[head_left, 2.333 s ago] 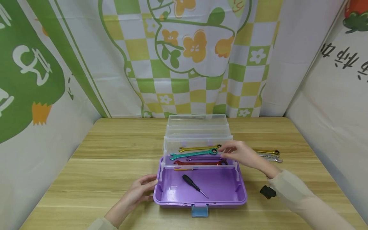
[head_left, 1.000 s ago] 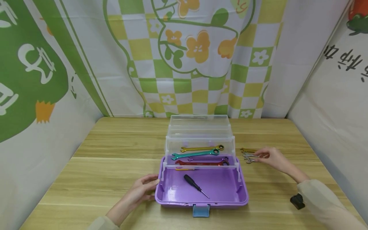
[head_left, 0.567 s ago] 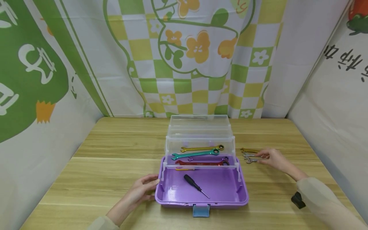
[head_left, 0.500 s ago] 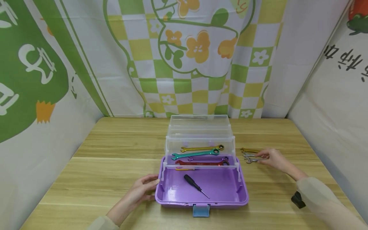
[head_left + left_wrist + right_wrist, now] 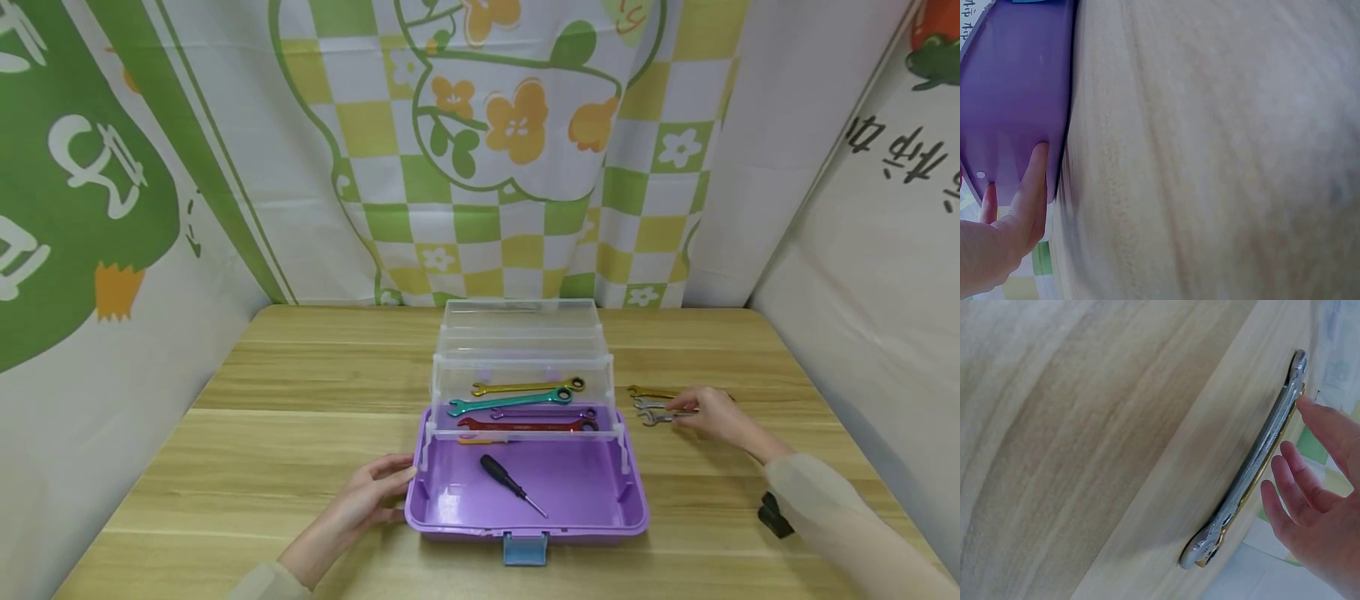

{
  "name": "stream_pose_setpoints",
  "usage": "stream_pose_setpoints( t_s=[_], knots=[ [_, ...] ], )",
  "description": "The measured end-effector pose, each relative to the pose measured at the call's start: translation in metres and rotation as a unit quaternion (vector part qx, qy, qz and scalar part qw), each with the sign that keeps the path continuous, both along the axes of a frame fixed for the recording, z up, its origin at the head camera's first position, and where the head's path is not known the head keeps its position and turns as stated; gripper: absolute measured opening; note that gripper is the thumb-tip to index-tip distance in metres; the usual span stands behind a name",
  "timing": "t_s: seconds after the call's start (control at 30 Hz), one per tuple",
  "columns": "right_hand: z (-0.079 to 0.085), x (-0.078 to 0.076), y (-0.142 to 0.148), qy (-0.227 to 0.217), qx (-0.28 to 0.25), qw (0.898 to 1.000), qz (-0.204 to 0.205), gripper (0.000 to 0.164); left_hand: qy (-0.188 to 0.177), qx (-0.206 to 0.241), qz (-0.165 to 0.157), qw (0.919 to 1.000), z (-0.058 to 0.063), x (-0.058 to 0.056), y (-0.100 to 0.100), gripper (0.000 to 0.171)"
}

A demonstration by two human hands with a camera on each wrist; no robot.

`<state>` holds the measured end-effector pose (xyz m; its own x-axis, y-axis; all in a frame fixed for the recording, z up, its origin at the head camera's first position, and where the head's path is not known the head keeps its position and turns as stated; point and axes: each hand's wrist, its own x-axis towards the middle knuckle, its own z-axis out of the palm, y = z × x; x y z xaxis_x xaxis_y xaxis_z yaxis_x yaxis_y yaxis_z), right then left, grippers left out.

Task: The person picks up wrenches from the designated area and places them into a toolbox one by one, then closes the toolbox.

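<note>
Left fingers [image 5: 1030, 184] rest straight against the purple box [image 5: 585, 483], right fingers [image 5: 1302, 477] (loose) beside wrenches [image 5: 1250, 465].

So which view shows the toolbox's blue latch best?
The head view: the blue latch appears there whole and unobstructed, at the front of the purple toolbox. The left wrist view catches only a blue sliver at its top edge, probably that latch. The right wrist view shows none of it.

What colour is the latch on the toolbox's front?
The latch is light blue, clearest in the head view.
</note>
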<state>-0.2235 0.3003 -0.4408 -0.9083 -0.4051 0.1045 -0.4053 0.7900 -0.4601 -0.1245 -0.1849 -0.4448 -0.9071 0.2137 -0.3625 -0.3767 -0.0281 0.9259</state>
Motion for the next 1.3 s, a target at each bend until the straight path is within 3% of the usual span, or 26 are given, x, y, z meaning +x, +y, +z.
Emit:
stream_pose_setpoints(
  t_s=[0.53,1.07,1.3],
  knots=[
    [-0.011,-0.009,0.001,-0.014,0.014,1.000,0.002,0.016,-0.001,0.001,-0.002,1.0000,0.002,0.001,0.000,0.062],
    [-0.009,-0.007,-0.004,-0.015,0.021,1.000,0.011,0.012,-0.001,0.002,-0.004,1.0000,-0.001,0.000,0.000,0.062],
    [-0.009,-0.011,-0.003,-0.025,0.003,0.999,0.041,0.011,-0.003,0.002,0.004,1.0000,0.000,0.000,0.001,0.062]
  ],
)
